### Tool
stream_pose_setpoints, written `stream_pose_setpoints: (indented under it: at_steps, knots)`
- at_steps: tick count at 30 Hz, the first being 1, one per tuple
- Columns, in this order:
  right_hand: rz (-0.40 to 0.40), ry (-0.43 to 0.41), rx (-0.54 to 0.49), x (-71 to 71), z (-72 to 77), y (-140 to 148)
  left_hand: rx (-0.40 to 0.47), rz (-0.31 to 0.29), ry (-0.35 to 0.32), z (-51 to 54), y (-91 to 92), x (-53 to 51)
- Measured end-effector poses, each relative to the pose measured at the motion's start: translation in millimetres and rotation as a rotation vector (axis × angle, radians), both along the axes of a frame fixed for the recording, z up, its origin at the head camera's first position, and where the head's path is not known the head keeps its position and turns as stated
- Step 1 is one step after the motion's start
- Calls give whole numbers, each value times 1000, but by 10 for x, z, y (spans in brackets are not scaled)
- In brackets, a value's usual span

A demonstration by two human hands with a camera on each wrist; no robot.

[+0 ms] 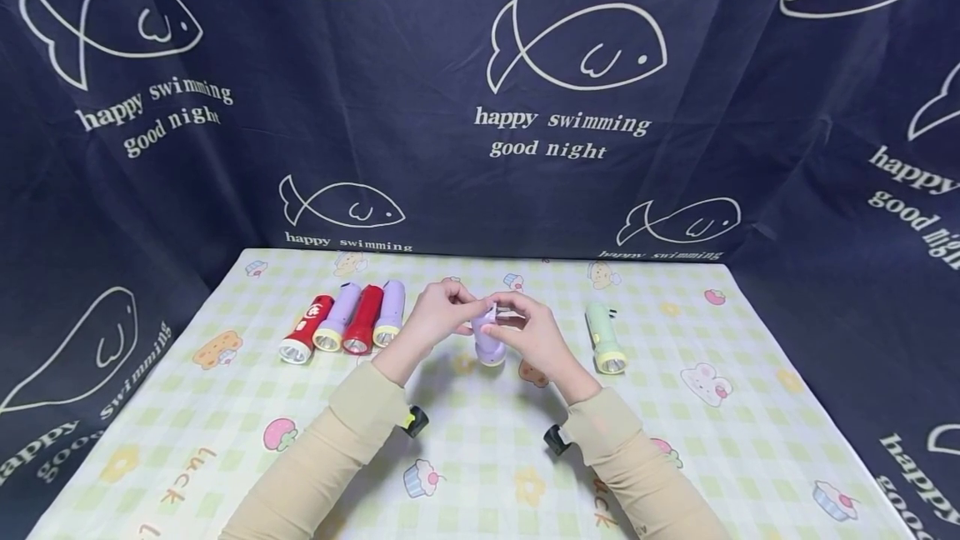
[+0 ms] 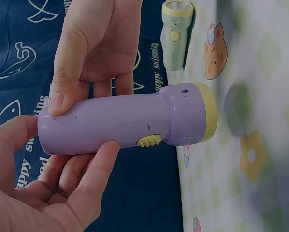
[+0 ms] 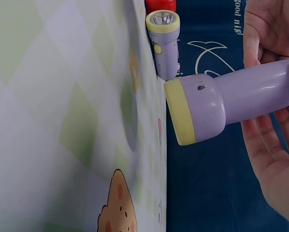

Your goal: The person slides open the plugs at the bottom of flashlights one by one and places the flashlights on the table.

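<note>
Both hands hold a purple flashlight (image 1: 490, 347) with a yellow rim, just above the middle of the table. Its lens end points down toward the cloth, and the yellow switch shows on its side in the left wrist view. My left hand (image 1: 437, 312) has fingers at the tail end and along the side of the purple body (image 2: 120, 116). From the other side my right hand (image 1: 534, 330) grips the barrel, the thumb lying on it near the tail. In the right wrist view the tail end is partly hidden by fingers.
To the left, a red flashlight with a white rim (image 1: 306, 330), a purple one (image 1: 339, 315), a red one (image 1: 363, 319) and another purple one (image 1: 390, 315) lie in a row. At right lies a green flashlight (image 1: 603, 336). A dark curtain (image 1: 480, 207) hangs behind the table.
</note>
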State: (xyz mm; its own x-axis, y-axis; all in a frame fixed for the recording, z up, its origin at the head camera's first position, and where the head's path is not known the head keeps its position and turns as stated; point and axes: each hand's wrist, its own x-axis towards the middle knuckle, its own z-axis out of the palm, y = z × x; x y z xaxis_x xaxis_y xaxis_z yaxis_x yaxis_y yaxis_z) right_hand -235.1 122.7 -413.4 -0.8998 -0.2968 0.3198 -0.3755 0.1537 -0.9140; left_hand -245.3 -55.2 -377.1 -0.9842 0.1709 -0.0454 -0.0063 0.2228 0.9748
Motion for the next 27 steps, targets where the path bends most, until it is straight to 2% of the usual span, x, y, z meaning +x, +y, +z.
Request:
stream_pose_setpoints:
  at_steps: [7, 16, 21, 27]
  knots:
    - [-21, -41, 14, 115, 208, -25, -4, -8, 16, 1, -8, 7]
    - [-89, -84, 2, -71, 12, 66, 19, -28, 50, -44, -5, -9]
    - [-122, -82, -19, -82, 19, 87, 71, -23, 72, -88, 9, -8]
    - [-156, -70, -22, -71, 64, 93, 100, -34, 160, -157, 29, -7]
